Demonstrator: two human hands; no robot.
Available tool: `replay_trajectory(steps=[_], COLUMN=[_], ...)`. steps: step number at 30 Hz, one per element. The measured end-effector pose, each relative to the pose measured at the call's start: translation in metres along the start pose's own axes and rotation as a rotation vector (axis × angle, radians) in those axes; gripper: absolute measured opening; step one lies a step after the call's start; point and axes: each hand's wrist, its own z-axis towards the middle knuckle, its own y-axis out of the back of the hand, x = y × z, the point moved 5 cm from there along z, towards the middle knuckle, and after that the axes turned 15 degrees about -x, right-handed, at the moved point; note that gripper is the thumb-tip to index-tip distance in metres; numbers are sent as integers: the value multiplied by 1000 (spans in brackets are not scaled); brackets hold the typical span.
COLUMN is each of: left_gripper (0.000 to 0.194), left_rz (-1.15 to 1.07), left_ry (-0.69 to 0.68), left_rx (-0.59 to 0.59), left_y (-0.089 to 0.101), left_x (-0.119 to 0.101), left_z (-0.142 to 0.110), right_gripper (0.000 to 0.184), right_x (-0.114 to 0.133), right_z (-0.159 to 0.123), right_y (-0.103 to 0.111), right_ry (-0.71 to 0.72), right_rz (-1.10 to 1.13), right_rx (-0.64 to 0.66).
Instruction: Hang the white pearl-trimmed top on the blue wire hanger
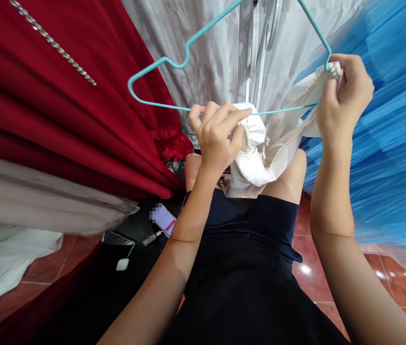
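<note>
A light-blue clothes hanger (160,104) is held up in front of me, its hook end out of view at the top. Over my lap hangs a white garment (256,167) of thin cloth with pearl-beaded edges. My left hand (219,134) grips the hanger's bottom bar together with a bunched part of the garment. At the hanger's right corner, my right hand (346,96) pinches a beaded end of the same garment against the hanger. The garment's lower part drops between my knees and is partly hidden.
Red cloth (62,105) hangs on the left, with a beaded strand (54,43) above it. Blue tulle (397,124) hangs close on the right, and white curtain-like fabric (210,62) ahead. Beside me a black surface (127,287) holds a lit phone (164,219), a dark phone (118,242) and a white case (122,264).
</note>
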Motion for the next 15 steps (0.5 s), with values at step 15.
replay_trajectory(steps=[15], left_gripper=[28], left_rz=[-50], left_ry=[-56], left_rx=[60], left_y=[-1], left_x=[4], left_z=[8], right_gripper=[18], right_x=[-52], right_z=[-89], right_y=[47], right_ry=[-17], right_rz=[237], right_rx=[-531])
